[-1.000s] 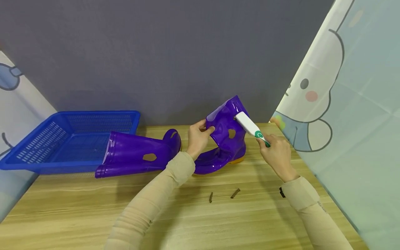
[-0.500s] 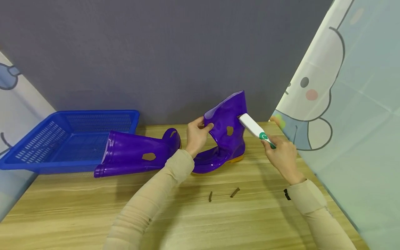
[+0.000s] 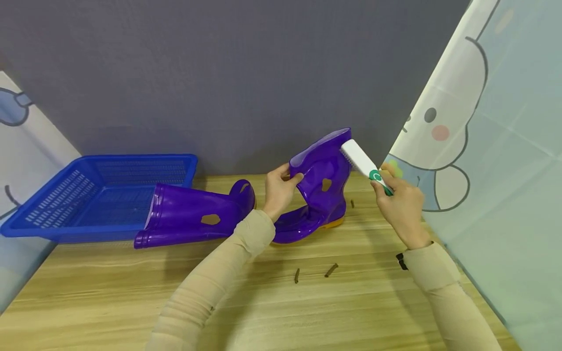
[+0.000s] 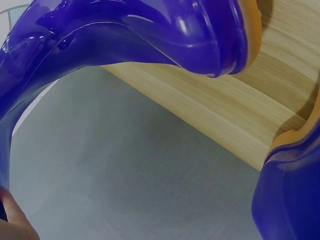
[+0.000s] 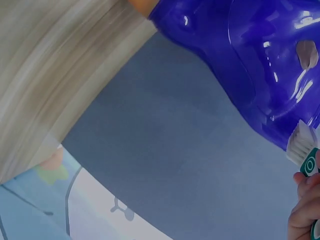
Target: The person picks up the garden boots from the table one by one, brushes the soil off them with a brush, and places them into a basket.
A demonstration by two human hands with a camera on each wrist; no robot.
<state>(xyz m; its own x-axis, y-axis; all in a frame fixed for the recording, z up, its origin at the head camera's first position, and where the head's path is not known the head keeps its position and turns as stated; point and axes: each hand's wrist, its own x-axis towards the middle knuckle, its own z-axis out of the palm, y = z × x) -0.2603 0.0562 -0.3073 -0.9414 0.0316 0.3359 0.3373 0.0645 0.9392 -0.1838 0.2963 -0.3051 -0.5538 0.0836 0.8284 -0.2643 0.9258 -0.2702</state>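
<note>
The purple boot (image 3: 320, 168) is pinched by the left hand (image 3: 278, 191) while the right hand (image 3: 401, 204) grips a brush (image 3: 361, 160) seemingly touching it.

Passing room lies over the near table (image 3: 333, 312), but the held purple boot (image 3: 325, 202) stands between left grip (image 3: 279, 192) and brush (image 3: 361, 161).

Grey wall (image 3: 246, 73) behind a wooden table (image 3: 342, 312)

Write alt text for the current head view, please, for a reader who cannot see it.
A person's left hand grips a purple boot near its top edge while the right hand holds a white-and-green brush at the boot's shaft. A second purple boot lies on the wooden table beside a blue basket, with three small brown bits on the table.
</note>
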